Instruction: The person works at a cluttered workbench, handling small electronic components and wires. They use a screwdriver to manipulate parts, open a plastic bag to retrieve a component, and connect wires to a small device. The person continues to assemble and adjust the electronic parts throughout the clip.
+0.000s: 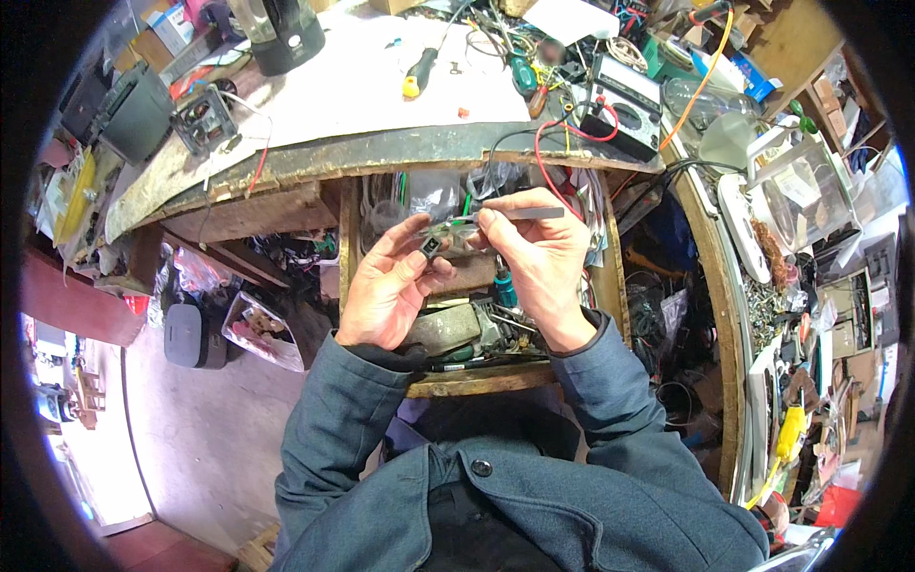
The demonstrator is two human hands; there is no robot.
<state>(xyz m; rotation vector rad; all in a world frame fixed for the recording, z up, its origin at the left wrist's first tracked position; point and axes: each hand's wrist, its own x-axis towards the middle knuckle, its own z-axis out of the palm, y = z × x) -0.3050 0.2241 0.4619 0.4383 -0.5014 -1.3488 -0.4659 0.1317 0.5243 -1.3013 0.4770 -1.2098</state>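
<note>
Above an open wooden drawer [477, 383], my left hand [386, 294] pinches a small part with a square black socket [431, 246] between thumb and fingers. Its exact kind is too small to make out. My right hand [545, 262] is closed around a slim grey flat-ended tool [536, 214], whose thin tip points left toward the part. Whether the tip touches it I cannot tell. Below my hands the drawer holds a worn grey block [444, 329], a teal-handled tool [505, 289] and loose metal pieces, partly hidden by my hands.
On the white-covered bench [334, 100] lie a yellow-and-black screwdriver [416, 74], a green-handled tool [522, 74] and a multimeter [624, 107] with red and black leads. A fan [203, 121] stands left. Cluttered shelving runs along the right; a dark bin [188, 336] stands on the floor.
</note>
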